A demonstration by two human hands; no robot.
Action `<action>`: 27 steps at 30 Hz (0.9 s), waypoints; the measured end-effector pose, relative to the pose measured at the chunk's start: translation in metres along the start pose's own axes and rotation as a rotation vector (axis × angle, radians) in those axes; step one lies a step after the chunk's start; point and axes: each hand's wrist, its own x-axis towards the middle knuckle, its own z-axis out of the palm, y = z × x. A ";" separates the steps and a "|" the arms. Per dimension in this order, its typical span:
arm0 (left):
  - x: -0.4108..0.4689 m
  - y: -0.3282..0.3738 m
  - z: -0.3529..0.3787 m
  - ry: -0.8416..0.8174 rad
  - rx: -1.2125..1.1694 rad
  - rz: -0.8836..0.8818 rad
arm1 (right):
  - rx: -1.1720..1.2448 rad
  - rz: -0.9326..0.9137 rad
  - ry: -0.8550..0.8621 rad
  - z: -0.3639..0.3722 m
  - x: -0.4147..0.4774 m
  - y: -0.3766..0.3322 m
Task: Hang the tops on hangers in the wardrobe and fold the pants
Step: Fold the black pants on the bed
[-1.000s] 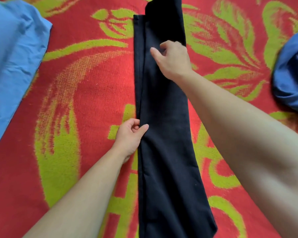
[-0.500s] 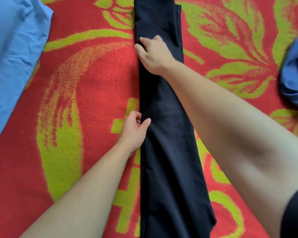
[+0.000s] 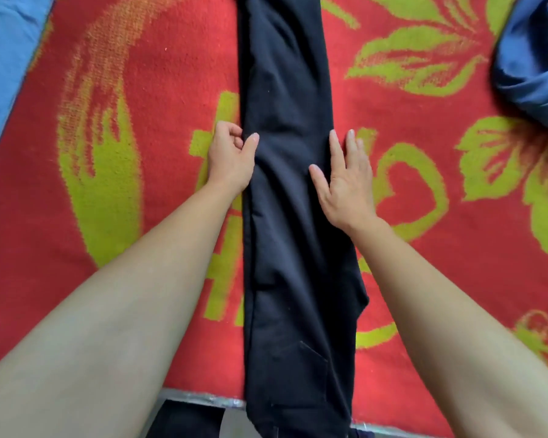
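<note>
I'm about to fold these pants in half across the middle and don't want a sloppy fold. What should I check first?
1. Legs stacked: the black pants lie as one narrow strip on the red blanket: ok.
2. Cloth smooth: creases show mid-strip: not ok.
3. Left hand pinches the left edge: ok.
4. Right hand lies flat on the right edge: ok.
5. Far end aligned: it runs out of view: cannot tell.
6. Dark blue garment lies apart from the pants: ok.
</note>
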 end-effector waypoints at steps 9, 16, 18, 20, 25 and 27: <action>-0.284 -0.111 -0.004 -0.073 0.498 -0.066 | 0.109 0.216 -0.045 0.037 -0.241 0.045; -0.370 -0.124 -0.010 -0.075 0.485 -0.203 | 0.345 0.383 -0.237 0.048 -0.363 0.081; -0.392 -0.128 -0.014 -0.127 0.421 -0.285 | 0.303 0.300 -0.395 0.054 -0.388 0.084; -0.414 -0.136 -0.019 -0.203 0.342 -0.414 | 0.368 0.307 -0.507 0.056 -0.401 0.084; -0.466 -0.152 -0.033 -0.381 0.074 -0.595 | 0.531 0.387 -0.728 0.053 -0.426 0.089; -0.484 -0.156 -0.040 -0.350 -0.039 -0.612 | 0.742 0.498 -0.832 0.049 -0.442 0.085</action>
